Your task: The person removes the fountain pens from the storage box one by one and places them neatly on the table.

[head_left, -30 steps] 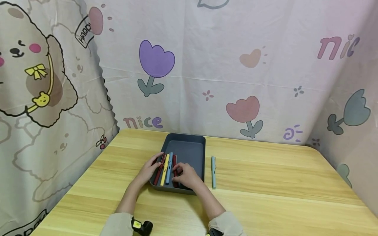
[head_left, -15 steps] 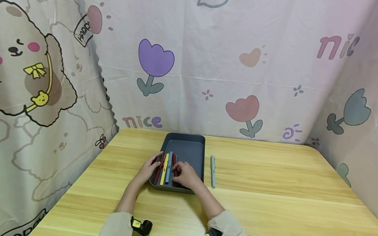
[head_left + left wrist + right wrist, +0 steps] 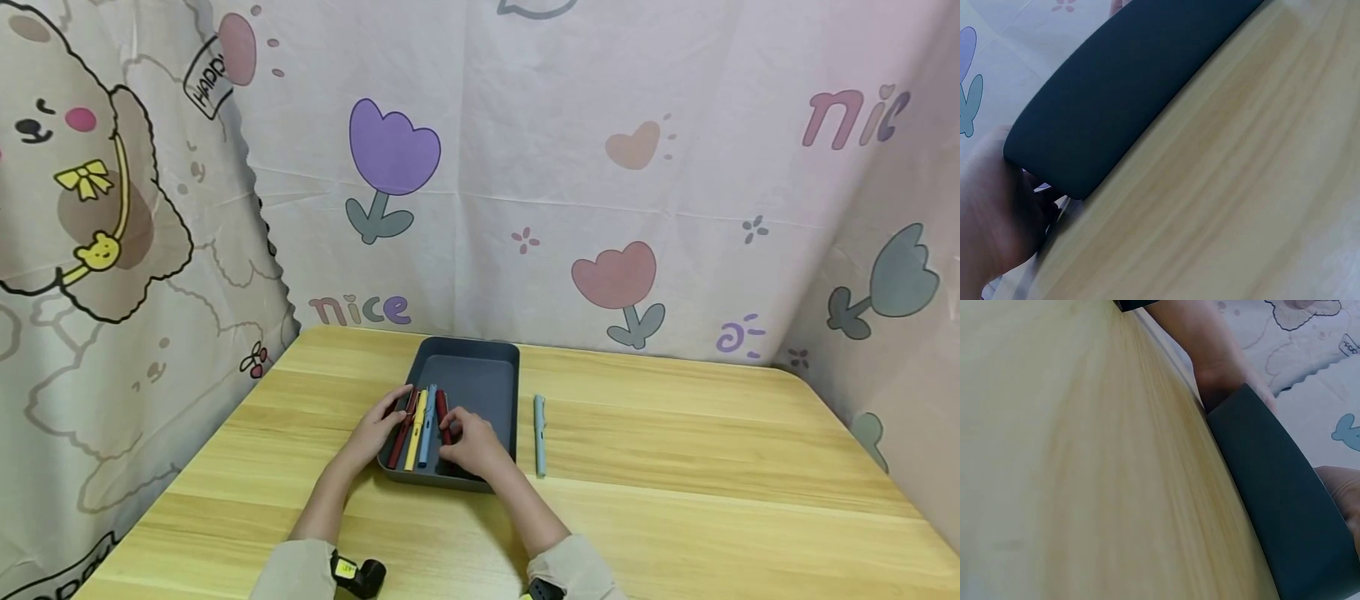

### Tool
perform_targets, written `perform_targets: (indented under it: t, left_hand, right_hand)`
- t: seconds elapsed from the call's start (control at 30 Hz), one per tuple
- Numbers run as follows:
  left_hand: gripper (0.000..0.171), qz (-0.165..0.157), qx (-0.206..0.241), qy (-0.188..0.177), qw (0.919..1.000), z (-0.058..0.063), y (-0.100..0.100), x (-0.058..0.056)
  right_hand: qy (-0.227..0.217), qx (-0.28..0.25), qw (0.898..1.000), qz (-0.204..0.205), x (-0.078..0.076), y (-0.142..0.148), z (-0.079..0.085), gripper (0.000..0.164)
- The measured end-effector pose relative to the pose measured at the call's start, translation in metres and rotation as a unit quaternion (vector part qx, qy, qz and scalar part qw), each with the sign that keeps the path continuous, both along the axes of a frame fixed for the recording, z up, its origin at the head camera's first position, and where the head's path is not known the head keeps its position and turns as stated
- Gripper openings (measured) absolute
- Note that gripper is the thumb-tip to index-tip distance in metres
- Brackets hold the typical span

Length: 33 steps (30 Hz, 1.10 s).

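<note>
A dark grey tray [image 3: 487, 375] lies on the table with several capped pens in its left half. My left hand [image 3: 371, 435] grips the tray's left wall, thumb over the rim near a dark red pen [image 3: 400, 442]. Beside that pen lie a yellow pen [image 3: 415, 437] and a blue pen [image 3: 427, 429]. My right hand [image 3: 477, 446] reaches into the tray and pinches a second dark red pen [image 3: 442, 404], whose lower end its fingers hide. In the left wrist view, the tray's outer wall [image 3: 1129, 87] covers the left fingers. The right wrist view shows the right hand [image 3: 1341, 490] behind the tray wall.
A pale blue-green pen [image 3: 540, 437] lies on the wooden table [image 3: 675, 467], right of the tray. Printed cloth [image 3: 510, 167] hangs behind the table and at both sides. A black wrist camera [image 3: 360, 577] sits on the left sleeve.
The dark red pen at my right hand has shifted slightly, its top end leaning a little more to the left. My left hand stays on the tray wall, and the other pens lie as before.
</note>
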<state>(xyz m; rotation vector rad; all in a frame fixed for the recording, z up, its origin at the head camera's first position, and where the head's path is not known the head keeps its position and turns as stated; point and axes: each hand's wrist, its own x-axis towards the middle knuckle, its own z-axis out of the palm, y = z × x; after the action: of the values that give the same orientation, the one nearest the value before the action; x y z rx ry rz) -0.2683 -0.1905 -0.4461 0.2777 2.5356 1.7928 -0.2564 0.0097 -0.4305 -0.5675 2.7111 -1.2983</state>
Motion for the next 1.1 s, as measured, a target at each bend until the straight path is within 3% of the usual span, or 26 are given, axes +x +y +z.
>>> perform_targets:
  t: [0.63, 1.1]
  left_hand:
    - [0.046, 0.002, 0.005, -0.007, 1.0, 0.0012, 0.0001, 0.0006]
    - [0.045, 0.009, 0.0, -0.012, 0.9999, -0.0004, -0.0003, 0.0002]
  right_hand:
    - [-0.042, -0.061, 0.997, -0.026, -0.0016, 0.0016, -0.0007, 0.025]
    - [-0.108, -0.146, 0.983, -0.012, -0.0013, 0.0035, -0.0005, 0.03]
